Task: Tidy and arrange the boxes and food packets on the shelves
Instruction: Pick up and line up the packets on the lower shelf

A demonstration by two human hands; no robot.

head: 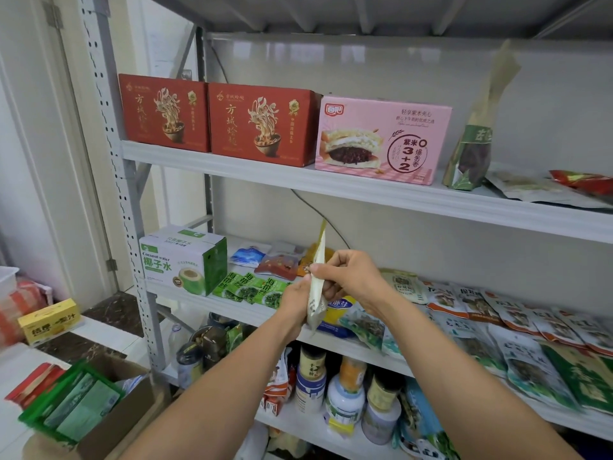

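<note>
A pale beige food packet (316,290) stands edge-on in front of the middle shelf (232,305). My left hand (295,302) grips its lower part from the left, and my right hand (348,277) pinches its middle from the right. Behind it lie green seaweed packets (252,288) and a white and green coconut water box (182,260). On the top shelf (365,190) stand two red noodle boxes (262,124), a pink cake box (381,141) and an upright green and brown bag (471,154).
Several printed packets (517,330) overlap along the right of the middle shelf. Jars and bottles (345,393) crowd the lower shelf. A cardboard box with green packets (79,406) sits at lower left, near a yellow box (49,320) on a ledge. A grey upright post (132,227) frames the left.
</note>
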